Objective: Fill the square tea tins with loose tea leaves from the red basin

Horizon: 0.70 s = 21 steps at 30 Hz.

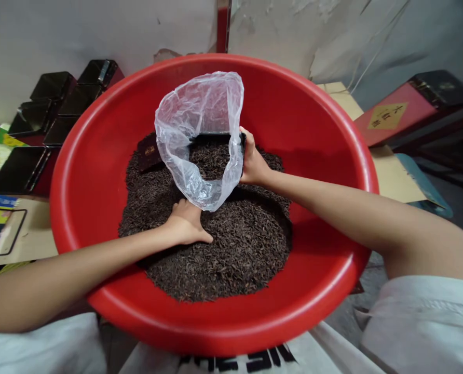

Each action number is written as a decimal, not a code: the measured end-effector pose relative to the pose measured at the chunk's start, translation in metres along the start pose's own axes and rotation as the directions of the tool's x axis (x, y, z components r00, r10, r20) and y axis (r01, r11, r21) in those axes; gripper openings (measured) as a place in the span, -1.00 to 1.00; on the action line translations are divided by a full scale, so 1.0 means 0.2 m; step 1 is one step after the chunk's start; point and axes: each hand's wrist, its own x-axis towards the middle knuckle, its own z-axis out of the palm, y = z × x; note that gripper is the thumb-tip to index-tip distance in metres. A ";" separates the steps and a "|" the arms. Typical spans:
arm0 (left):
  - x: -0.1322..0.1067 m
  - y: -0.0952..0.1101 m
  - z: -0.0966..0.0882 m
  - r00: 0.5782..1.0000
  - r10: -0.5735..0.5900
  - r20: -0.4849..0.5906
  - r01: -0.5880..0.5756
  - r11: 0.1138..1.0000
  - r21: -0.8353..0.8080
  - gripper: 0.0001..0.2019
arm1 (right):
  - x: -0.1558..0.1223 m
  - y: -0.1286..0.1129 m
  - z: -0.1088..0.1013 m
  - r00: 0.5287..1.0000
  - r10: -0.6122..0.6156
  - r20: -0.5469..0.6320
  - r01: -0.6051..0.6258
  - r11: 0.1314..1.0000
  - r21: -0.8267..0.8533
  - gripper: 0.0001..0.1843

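A black-rimmed rectangular container stood toward twelve o'clock of the basin's middle, its mouth draped with a clear, crinkled plastic bag. The bag and the heap hid most of its body; leaves showed inside. The right hand, at two o'clock, clasped the container's side edge, its thumb visible and its other fingers mostly hidden. The left hand, near eight o'clock, pressed into the heap below the bag, thumb spread; its fingertips were covered, so I could not tell whether its grip enclosed anything. Dark, twisted dried leaves lay rough and loose around both hands. At ten o'clock a dark reddish box with small gold marks, too small to read, sat partly behind the bag. The wide, round, smooth red plastic basin held everything. Beyond its rim, glossy black-topped boxes clustered at ten o'clock, partly overlapping; a red box with a yellow diamond label stood at two.
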 end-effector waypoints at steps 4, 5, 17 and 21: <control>-0.02 0.05 -0.03 0.998 -0.070 0.002 0.070 0.993 -0.092 -0.36 | 0.02 0.00 -0.01 0.999 0.034 0.007 -0.034 0.999 0.010 0.22; -0.04 0.06 -0.04 0.999 -0.041 0.003 0.041 0.992 -0.121 -0.40 | 0.02 0.00 -0.01 0.999 0.040 0.011 -0.040 0.999 0.018 0.22; -0.23 0.33 -0.61 0.941 0.116 -0.318 -0.238 0.894 -0.380 -0.68 | 0.02 -0.05 -0.02 0.997 0.073 0.041 -0.076 0.993 0.086 0.12; -0.05 0.29 -0.66 0.867 0.106 -0.486 -0.186 0.975 -0.118 -0.68 | 0.04 -0.07 -0.03 0.996 0.085 0.041 -0.087 0.994 0.067 0.05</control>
